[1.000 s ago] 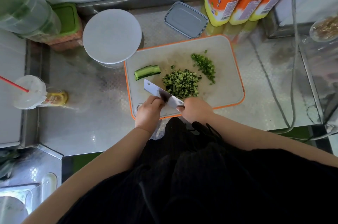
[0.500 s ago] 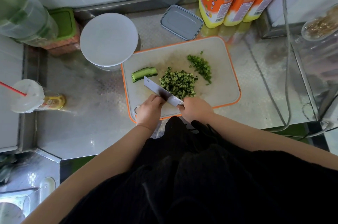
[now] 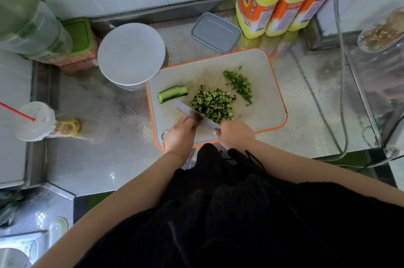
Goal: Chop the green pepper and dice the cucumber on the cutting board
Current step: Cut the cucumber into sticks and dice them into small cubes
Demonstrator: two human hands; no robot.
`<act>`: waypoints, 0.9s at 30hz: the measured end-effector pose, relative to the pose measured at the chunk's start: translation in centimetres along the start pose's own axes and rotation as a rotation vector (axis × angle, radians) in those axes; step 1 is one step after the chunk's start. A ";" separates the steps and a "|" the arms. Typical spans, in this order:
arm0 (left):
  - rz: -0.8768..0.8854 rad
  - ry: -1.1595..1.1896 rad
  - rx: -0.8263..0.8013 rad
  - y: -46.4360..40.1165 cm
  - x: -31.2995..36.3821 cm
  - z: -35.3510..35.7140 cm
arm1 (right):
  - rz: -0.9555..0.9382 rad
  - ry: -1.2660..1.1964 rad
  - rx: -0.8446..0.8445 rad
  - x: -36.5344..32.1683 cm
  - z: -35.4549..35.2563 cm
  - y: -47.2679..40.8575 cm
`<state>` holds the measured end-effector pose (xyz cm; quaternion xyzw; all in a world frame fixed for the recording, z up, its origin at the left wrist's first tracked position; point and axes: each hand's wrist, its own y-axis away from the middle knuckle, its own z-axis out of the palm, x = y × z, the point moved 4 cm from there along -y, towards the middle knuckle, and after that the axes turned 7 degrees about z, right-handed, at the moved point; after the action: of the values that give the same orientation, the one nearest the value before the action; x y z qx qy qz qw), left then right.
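- I judge I'm in the cucumber step: a heap of diced cucumber (image 3: 212,103) sits in the middle of the cutting board (image 3: 269,84), and a smaller row of chopped green pepper (image 3: 239,86) lies beyond it toward the far right, so the pepper looks done
- My right hand (image 3: 235,134) is at the near edge of the board with its fingers curled round the handle of the cleaver (image 3: 196,115); the handle itself is hidden under the hand
- The blade runs from that hand up and to the left, its edge lying along the near left side of the diced heap and touching it
- My left hand (image 3: 180,134) is just beside the blade on its near side, fingers (image 3: 188,122) curled and tucked against the flat of the blade; whether they pinch anything beneath it I cannot tell, as the blade and knuckles cover that spot
- The uncut cucumber strips (image 3: 172,93) lie stacked at the far left of the board, beyond the blade tip and apart from both hands
- The next move, as I judge it, is to clear the dice aside with the blade, then bring those strips under my left fingers and cut across them
- That calls for knuckles kept tucked back from the edge, and the stack held square so that it does not slide apart
- The board lies on the steel desk (image 3: 109,158), with a white round lid (image 3: 131,53) just past its far left corner
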<state>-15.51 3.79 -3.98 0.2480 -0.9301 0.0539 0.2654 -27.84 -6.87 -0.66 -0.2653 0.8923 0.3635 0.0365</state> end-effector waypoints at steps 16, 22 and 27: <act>0.470 -0.439 -0.018 -1.9 4.0 -0.5 | 0.169 -0.724 -0.008 2.0 -3.5 0.7; 0.318 -0.283 0.014 -1.4 2.5 -1.7 | 0.107 -0.474 0.127 3.2 -5.4 1.1; 0.170 0.106 0.514 -2.1 3.6 -7.1 | -0.054 -0.166 0.330 3.4 -5.6 2.6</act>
<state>-13.81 2.03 3.84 0.2251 -0.8882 0.3232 0.2366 -31.31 -10.53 4.18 -0.2485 0.9263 0.2320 0.1627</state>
